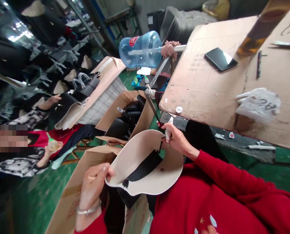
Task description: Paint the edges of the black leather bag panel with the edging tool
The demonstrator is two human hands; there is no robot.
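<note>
My left hand (93,182), a metal bracelet on its wrist, pinches the left edge of an unfinished bag (145,169). The inside of the bag is beige, and a black strip lies across it; its mouth faces up toward me. In my right hand (177,138) is a small white squeeze bottle (168,133) with a narrow tip. The fingers are wrapped round the bottle, close against the bag's far right edge. I cannot tell whether the tip touches anything.
Cardboard boxes (74,185) stand below the bag, one with black bags (130,113). At right, a cardboard-covered table (196,94) carries a phone (220,59), a plastic bag (259,104) and a bottle cap (178,110). A co-worker's hand (53,146) holds a green-tipped bottle. A water jug (141,50) lies sideways beyond.
</note>
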